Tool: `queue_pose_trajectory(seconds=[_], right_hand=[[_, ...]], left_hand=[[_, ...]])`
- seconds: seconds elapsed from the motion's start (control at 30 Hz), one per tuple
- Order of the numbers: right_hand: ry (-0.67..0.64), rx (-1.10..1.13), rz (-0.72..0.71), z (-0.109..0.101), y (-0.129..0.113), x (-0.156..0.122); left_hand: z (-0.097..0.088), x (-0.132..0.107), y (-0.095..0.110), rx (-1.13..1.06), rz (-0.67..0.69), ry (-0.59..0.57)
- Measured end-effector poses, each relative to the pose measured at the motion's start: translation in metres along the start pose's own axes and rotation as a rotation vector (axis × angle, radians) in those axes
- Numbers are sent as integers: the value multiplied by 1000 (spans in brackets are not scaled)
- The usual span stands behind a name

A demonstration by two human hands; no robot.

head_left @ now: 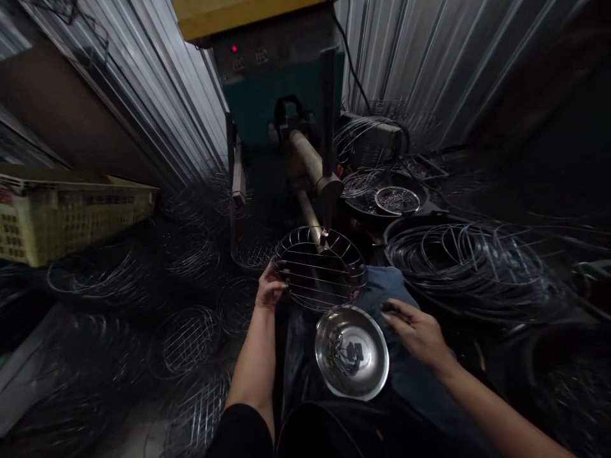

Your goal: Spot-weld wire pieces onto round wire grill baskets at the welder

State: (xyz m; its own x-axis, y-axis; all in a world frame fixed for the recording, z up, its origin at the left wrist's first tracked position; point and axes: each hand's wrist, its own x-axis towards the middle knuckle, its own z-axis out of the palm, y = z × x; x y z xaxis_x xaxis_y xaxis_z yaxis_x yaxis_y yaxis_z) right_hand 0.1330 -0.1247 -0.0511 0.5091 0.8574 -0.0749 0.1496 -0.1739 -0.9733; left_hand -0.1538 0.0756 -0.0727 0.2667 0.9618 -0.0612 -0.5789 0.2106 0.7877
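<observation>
Steel-wire basket sits at the metal arms; your left hand pinches its rim, likely for steadiness. Bowl lies within reach; your right hand's grip: cannot tell.

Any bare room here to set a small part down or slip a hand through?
Small part: right side of the steel bowl, between its wire pieces and rim. Hand: over the blue trouser leg, between bowl and right forearm. Crowded: wire racks on the left floor; wire coils to the right.
</observation>
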Motion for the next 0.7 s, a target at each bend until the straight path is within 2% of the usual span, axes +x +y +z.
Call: queue_pose_trajectory(seconds=[0.2, 0.33, 0.43, 0.5, 0.57, 0.63, 0.7], right_hand=[[107, -45, -15, -5, 6, 8], [144, -18, -35, -3, 0, 11], [159, -1, -7, 1, -10, 12], [156, 5, 5, 5, -16, 12], [138, 12, -1, 9, -22, 10], [101, 28, -15, 14, -26, 7], [41, 52, -14, 20, -28, 3]], left_hand=[[1, -6, 17, 59, 95, -70], [5, -24, 26, 110, 135, -86], [7, -42, 39, 126, 188, -43], [7, -57, 48, 80, 235, 27], [8, -75, 53, -19, 246, 149], [11, -93, 53, -152, 159, 298], [17, -110, 48, -297, -14, 441]])
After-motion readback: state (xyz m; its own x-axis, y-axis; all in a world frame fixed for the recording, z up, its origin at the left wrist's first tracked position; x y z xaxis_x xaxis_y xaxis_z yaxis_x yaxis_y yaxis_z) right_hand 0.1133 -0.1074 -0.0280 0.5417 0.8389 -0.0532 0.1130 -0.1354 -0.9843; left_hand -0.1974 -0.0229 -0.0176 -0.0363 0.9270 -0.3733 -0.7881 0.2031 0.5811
